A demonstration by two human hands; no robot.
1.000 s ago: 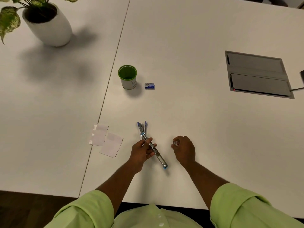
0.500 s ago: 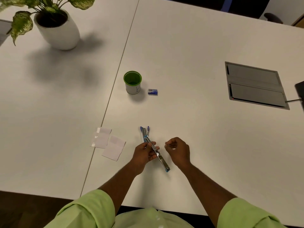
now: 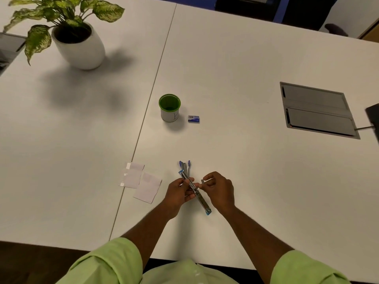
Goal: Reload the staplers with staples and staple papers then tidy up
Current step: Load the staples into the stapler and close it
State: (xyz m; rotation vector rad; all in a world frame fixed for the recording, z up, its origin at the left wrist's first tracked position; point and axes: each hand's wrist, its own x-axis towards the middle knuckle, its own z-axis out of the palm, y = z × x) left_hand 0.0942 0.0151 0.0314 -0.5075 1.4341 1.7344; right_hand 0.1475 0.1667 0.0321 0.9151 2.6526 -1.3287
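My left hand (image 3: 178,191) grips a blue and metal stapler (image 3: 202,200) swung fully open, its long metal channel running diagonally toward me. My right hand (image 3: 220,189) pinches a small strip of staples (image 3: 203,181) right beside the stapler's channel. A second blue stapler (image 3: 185,166) lies on the white table (image 3: 246,171) just beyond my hands. Two small paper slips (image 3: 141,182) lie to the left of my left hand. A small blue staple box (image 3: 193,119) sits farther back, next to a green-rimmed cup (image 3: 169,108).
A potted plant in a white pot (image 3: 80,48) stands at the far left. A grey cable hatch (image 3: 317,110) is set into the table at the right, with a dark object (image 3: 374,117) at the right edge. A seam (image 3: 151,99) divides two tabletops.
My right hand has moved left from the table toward the open stapler, carrying the staple strip up to the channel. My left hand has kept its hold on the stapler. The view has tilted upward.
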